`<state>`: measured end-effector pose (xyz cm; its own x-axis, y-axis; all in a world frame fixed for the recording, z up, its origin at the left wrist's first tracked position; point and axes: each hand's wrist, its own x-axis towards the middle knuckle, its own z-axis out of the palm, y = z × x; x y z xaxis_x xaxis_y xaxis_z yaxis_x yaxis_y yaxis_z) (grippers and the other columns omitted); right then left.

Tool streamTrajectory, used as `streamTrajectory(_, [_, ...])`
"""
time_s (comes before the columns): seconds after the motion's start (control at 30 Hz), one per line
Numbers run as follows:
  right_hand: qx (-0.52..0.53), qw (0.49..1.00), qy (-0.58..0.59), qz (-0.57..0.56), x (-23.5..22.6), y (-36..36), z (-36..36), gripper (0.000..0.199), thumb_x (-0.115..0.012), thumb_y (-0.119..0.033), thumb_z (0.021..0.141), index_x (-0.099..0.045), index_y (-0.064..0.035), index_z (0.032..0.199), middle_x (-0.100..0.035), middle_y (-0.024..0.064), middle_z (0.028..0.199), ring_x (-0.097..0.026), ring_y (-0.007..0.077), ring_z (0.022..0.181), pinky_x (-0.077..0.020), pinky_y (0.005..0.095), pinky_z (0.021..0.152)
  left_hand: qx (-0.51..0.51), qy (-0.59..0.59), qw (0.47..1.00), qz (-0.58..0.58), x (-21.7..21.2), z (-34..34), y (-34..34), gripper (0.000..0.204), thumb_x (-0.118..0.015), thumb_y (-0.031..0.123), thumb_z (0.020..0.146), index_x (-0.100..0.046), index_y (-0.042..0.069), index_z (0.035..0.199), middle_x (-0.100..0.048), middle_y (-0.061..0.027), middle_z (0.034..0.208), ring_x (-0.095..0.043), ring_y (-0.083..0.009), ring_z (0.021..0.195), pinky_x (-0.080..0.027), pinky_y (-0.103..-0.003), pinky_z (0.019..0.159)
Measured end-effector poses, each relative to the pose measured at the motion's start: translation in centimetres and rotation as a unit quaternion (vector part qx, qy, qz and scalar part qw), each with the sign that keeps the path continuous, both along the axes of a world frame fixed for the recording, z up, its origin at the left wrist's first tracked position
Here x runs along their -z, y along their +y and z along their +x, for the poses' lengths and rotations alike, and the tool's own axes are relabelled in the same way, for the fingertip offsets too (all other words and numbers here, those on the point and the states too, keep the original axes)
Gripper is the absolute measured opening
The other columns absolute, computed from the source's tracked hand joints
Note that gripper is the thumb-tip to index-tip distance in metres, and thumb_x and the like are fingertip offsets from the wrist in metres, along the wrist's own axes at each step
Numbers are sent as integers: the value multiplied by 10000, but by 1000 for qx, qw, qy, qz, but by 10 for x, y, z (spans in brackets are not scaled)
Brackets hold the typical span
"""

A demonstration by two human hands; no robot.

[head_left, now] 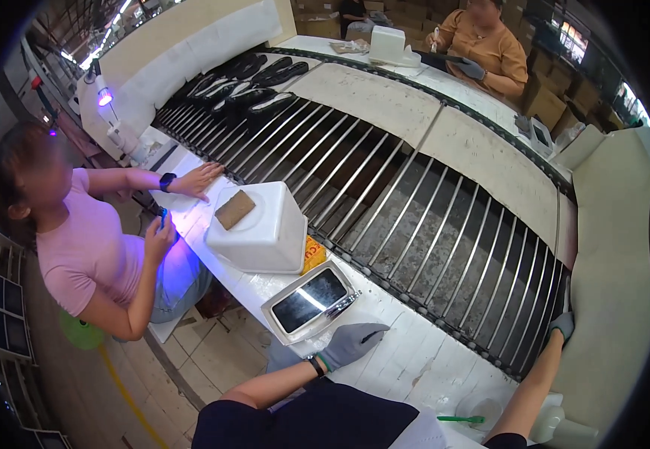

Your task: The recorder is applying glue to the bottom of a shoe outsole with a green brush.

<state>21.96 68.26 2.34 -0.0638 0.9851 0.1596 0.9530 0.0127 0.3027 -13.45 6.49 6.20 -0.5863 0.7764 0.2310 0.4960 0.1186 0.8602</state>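
Observation:
My left hand (pixel 351 345), in a grey glove, lies on the white tabletop (pixel 422 359) with its fingers stretched to the right, holding nothing I can see. Just beyond it stands a white tray (pixel 273 322) with a dark, glossy panel (pixel 310 299) in it. My right hand (pixel 563 326), also gloved, reaches forward to the right end of the roller conveyor (pixel 445 224), beside a cream end wall (pixel 613 299). Its fingers are mostly hidden, so its grip does not show. A clear cup (pixel 482 408) and a green-handled brush (pixel 461 419) are near my right forearm.
An upturned white bin (pixel 265 239) carries a brown block (pixel 235 209), with a yellow packet (pixel 314 254) beside it. Black shoes (pixel 243 97) rest on the conveyor's far left. A person in pink (pixel 89 239) sits at left near a purple lamp (pixel 104 97); another in orange (pixel 482 45) works across.

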Motion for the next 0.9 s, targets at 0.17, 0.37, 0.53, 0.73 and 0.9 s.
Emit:
streamTrajectory(0.17, [-39, 997, 18, -59, -52, 1, -37, 397, -581, -158, 854, -547, -23, 1225, -613, 208, 1212, -606, 370, 1102, -512, 426, 916, 20, -30, 999, 22, -2, -7, 18, 222, -641, 152, 875, -689, 103, 1086, -703, -113, 962, -687, -252, 826, -540, -328, 709])
streamTrajectory(0.37, [-60, 986, 37, -150, -149, -76, -170, 517, -682, -320, 659, -671, -7, 1070, -651, 240, 1108, -631, 375, 1052, -514, 435, 892, 88, -92, 987, -100, -10, -13, 38, 235, -595, 261, 911, -679, 147, 1098, -692, -115, 880, -669, -269, 767, -520, -348, 664])
streamTrajectory(0.53, [-207, 937, 222, -176, -176, -164, -321, 603, -699, -560, 704, -727, 18, 873, -712, 155, 773, -704, 257, 738, -544, 368, 657, 210, -74, 974, -27, -15, -2, 76, 274, -522, 359, 940, -667, 179, 1088, -676, -118, 831, -656, -287, 749, -501, -387, 698])
streamTrajectory(0.73, [-317, 782, 411, -344, -125, -285, -520, 612, -732, -528, 651, -717, 12, 938, -696, 167, 858, -672, 271, 757, -529, 354, 717, 213, -48, 973, 81, 48, 28, 132, 220, -595, 270, 897, -655, 84, 1000, -662, -174, 814, -629, -369, 738, -493, -447, 632])
streamTrajectory(0.9, [-359, 742, 430, -369, -79, -356, -591, 684, -748, -511, 651, -637, 2, 1091, -611, 213, 1146, -588, 374, 1082, -491, 418, 915, 372, -327, 863, 101, 94, 23, 120, 559, -371, 347, 1037, -219, 55, 1489, -272, -93, 1539, -272, -236, 1403, -224, -387, 1158])
